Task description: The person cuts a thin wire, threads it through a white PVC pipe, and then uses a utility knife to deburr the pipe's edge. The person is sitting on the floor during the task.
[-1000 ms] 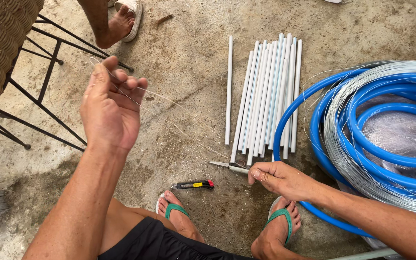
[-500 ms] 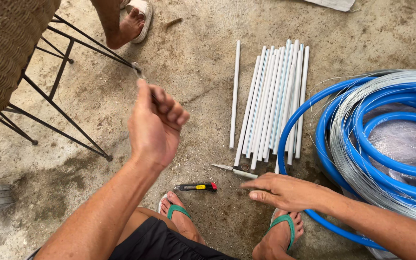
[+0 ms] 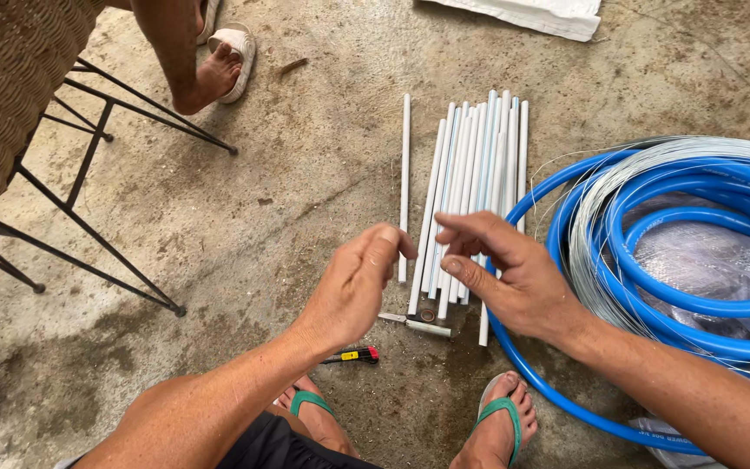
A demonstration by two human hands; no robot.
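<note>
I'm looking down on a rough, stained concrete floor [image 3: 305,200], outdoors or a work yard by the look, w/ damp dark patches near my feet. My left hand [image 3: 353,291] hangs above the floor at centre, fingers curled in w/ thumb against fingertips in a pinch; can't tell if anything thin sits in it. My right hand [image 3: 505,278] is just right of it, loosely open, fingers pointing left, holding nothing I can see. Under and just beyond both hands lies a bundle of white plastic tubes [image 3: 475,191], side by side, running near to far, one single tube [image 3: 404,182] lying a bit apart on the left. A short metal tool [image 3: 417,324] lies at the tubes' near ends, and a small red-and-yellow cutter [image 3: 353,354] nearer me. To the right, a big coil of blue hose [image 3: 696,260] w/ a coil of thin wire [image 3: 601,208] on it blocks that side. Far left: a wicker chair [image 3: 10,95] on black metal legs, another person's sandalled foot [image 3: 219,65] beside it. Far edge: a white sheet [image 3: 531,13]. Open floor sits centre-left, btwn chair legs and tubes.
</note>
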